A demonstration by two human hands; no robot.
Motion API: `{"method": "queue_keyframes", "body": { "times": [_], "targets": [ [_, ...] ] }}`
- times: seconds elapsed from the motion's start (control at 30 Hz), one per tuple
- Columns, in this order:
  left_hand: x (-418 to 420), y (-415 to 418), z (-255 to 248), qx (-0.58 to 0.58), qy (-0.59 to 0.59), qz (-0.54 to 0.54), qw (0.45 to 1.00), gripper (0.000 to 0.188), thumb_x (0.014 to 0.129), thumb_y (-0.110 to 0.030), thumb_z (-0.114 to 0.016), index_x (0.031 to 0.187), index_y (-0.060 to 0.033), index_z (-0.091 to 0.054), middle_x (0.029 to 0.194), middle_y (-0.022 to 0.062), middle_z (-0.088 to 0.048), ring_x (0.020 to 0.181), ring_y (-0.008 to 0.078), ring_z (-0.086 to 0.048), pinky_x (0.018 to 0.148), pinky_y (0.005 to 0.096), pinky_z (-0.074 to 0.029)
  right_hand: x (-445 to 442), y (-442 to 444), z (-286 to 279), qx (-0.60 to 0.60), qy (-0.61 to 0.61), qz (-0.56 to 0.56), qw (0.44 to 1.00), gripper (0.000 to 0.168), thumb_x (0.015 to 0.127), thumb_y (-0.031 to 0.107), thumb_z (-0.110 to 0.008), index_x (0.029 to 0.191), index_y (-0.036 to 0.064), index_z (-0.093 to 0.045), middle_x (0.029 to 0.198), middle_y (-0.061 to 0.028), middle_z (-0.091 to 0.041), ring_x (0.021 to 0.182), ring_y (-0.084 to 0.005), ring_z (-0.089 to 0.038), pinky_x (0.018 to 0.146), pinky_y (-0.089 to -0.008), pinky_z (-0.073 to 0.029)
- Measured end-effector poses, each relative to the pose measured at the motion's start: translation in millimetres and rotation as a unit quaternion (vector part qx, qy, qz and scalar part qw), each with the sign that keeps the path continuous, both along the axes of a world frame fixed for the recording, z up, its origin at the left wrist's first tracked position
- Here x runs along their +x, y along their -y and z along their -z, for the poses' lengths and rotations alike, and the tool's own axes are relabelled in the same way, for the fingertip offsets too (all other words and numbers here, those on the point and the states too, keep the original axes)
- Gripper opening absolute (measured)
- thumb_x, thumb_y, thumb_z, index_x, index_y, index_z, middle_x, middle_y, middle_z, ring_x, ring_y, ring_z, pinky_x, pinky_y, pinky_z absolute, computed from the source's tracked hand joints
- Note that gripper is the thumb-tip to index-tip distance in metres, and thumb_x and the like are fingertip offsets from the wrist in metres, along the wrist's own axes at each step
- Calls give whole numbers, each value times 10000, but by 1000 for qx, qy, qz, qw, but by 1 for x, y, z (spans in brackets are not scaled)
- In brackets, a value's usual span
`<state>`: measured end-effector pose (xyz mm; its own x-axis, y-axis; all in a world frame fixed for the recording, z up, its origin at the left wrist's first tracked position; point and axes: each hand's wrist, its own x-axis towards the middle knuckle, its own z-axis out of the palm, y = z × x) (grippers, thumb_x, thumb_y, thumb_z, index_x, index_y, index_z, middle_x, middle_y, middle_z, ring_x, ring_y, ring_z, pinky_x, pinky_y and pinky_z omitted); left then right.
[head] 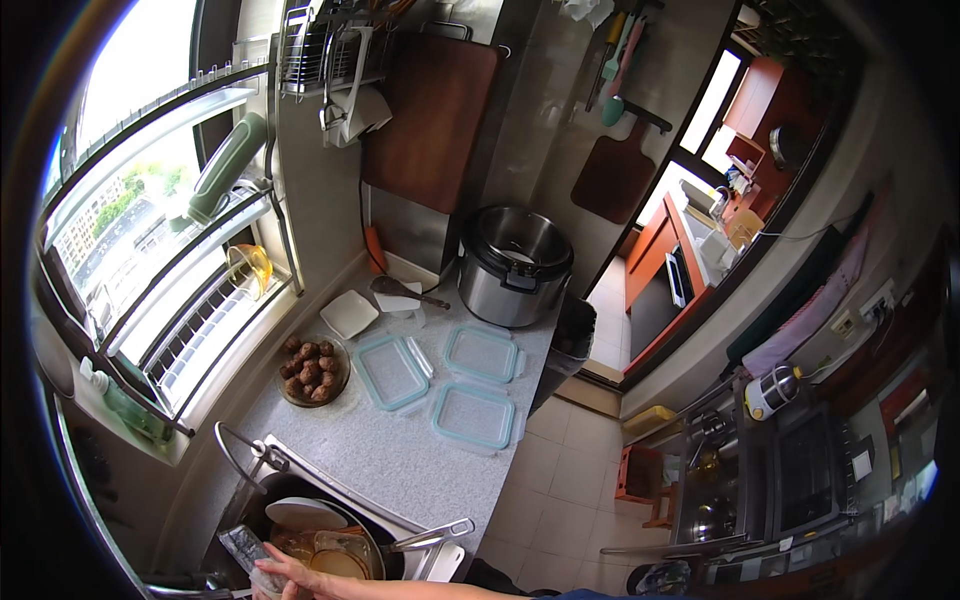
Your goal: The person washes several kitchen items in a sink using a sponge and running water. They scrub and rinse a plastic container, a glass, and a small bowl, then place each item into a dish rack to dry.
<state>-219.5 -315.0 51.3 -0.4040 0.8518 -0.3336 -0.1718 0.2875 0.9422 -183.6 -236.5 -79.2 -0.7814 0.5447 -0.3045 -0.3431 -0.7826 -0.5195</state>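
My right hand (289, 574) is over the sink at the bottom edge, its fingers against a greyish, see-through rectangular object (244, 551); the exact kind is unclear. Skin just below it may be part of my left hand, mostly cut off by the frame. Beside them in the dark sink sits a pan holding a white dish (306, 514), a clear container (345, 546) and brownish liquid. The pan's metal handle (431, 535) sticks out over the counter edge. A curved faucet (238, 456) stands at the sink's back corner.
On the grey speckled counter (397, 480) are a glass bowl of brown meatballs (309, 373), several teal-rimmed clear lids (391, 373), a white square dish (349, 314), a dark wooden spoon (409, 291) and a steel cooker (516, 274). A window rack (172, 300) is at left.
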Motion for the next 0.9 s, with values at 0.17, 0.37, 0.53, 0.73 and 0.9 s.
{"method": "queue_keyframes", "body": {
  "times": [0.17,0.37,0.53,0.73,0.9],
  "targets": [
    [-2,-10,38,41,-91,21,995,372,949,-91,-596,1283,51,-515,1194,135,-598,1049,204,-596,860,301,-506,21,2,-7,-23,-93,33,995,710,892,409,-607,1488,208,-278,1447,-111,-386,1275,-198,-383,1106,-348,-244],
    [-19,20,49,24,-204,183,962,281,969,-130,-576,1195,36,-578,1077,100,-655,939,180,-628,822,301,-509,34,-13,-18,-137,-73,-125,980,639,887,510,-603,1416,223,-387,1112,-45,-574,802,-122,-556,654,-258,-426],
    [-14,-4,2,-40,58,98,993,141,919,-88,-627,1026,-6,-672,918,20,-660,819,105,-619,708,244,-497,46,1,-95,-133,-17,39,990,418,909,493,-588,1169,167,-560,913,5,-609,782,-111,-589,695,-263,-475],
    [0,-1,1,58,-320,38,945,240,803,-85,-723,1007,22,-655,874,113,-695,801,160,-654,747,300,-505,29,3,-65,-197,-124,-55,971,422,919,532,-534,868,128,-643,831,-33,-656,734,-180,-619,701,-307,-493],
    [-15,25,11,151,-473,193,846,181,827,-151,-692,969,-41,-666,897,209,-629,800,416,-604,684,461,-488,38,-18,-83,-186,-47,-147,970,480,955,533,-436,967,94,-628,899,-91,-670,784,-191,-621,732,-335,-506]
  ]
}}
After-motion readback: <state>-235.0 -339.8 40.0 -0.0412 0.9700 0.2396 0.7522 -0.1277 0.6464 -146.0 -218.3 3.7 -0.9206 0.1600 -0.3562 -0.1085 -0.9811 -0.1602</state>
